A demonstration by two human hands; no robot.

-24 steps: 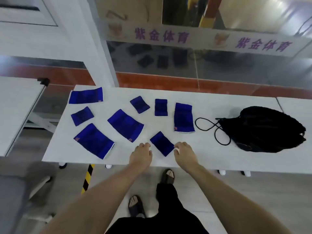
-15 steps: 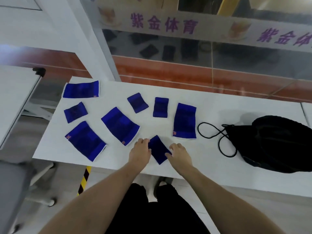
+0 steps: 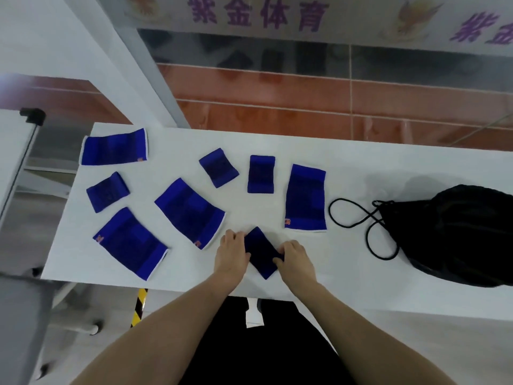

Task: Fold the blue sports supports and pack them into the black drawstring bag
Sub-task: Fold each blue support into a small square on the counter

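A small blue support (image 3: 261, 251) lies near the front edge of the white table (image 3: 361, 168). My left hand (image 3: 231, 252) grips its left edge and my right hand (image 3: 295, 258) pinches its right edge. Several more blue supports lie flat across the table: large ones (image 3: 130, 243), (image 3: 190, 212), (image 3: 305, 197), (image 3: 114, 147), and small ones (image 3: 107, 191), (image 3: 218, 167), (image 3: 261, 174). The black drawstring bag (image 3: 458, 234) sits slumped at the right, its cord (image 3: 358, 218) looped toward the supports.
Another white table (image 3: 11, 151) stands to the left across a gap. A glass partition with a purple-lettered strip (image 3: 261, 15) runs behind. A yellow-black striped marking (image 3: 138, 307) shows on the floor below the table's front edge.
Both hands closed in from beside the small support onto its edges. The camera moved closer and shifted left, so the bag now sits nearer the right border.
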